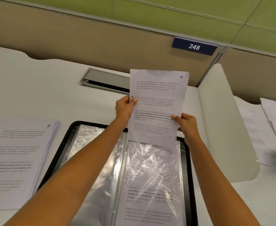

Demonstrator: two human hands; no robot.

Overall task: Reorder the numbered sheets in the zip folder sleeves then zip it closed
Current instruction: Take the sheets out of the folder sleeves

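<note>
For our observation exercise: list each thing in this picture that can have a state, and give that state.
Folder: unzipped, lying open and flat.
Sheet 4: raised, lower edge at the right sleeve's mouth.
Right sleeve: crinkled, holding a printed sheet.
Left hand: pinching sheet 4's left edge.
Right hand: pinching sheet 4's right edge.
Paper stack: lying left of the folder, number 10 on top.
Desk flap: lid raised.

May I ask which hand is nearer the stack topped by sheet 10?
Left. The left hand pinches the edge of sheet 4 facing the stack; the right hand pinches the opposite edge.
</note>
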